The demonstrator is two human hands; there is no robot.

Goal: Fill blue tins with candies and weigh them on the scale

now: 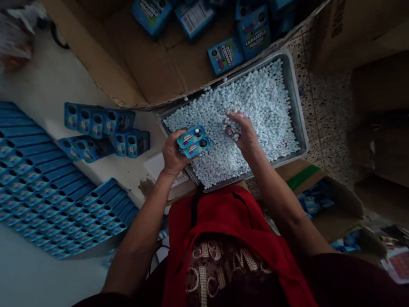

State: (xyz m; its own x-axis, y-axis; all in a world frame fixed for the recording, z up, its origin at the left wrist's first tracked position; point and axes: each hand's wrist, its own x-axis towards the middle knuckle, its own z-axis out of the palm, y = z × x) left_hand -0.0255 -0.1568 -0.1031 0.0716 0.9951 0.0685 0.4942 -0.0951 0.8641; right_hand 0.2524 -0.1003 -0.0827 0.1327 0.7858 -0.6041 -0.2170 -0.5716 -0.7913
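Two small blue boxes lie side by side in my left hand, over the left part of a metal tray. Each box has a round hole in its end, and a white candy shows at the upper hole. Small pale candies fill the tray. My right hand is above the middle of them, its fingers curled round a handful of the candies.
Behind the tray stands a large cardboard box with loose blue boxes inside. Stacked blue boxes and a smaller group are at left. An open carton with blue packs sits at lower right.
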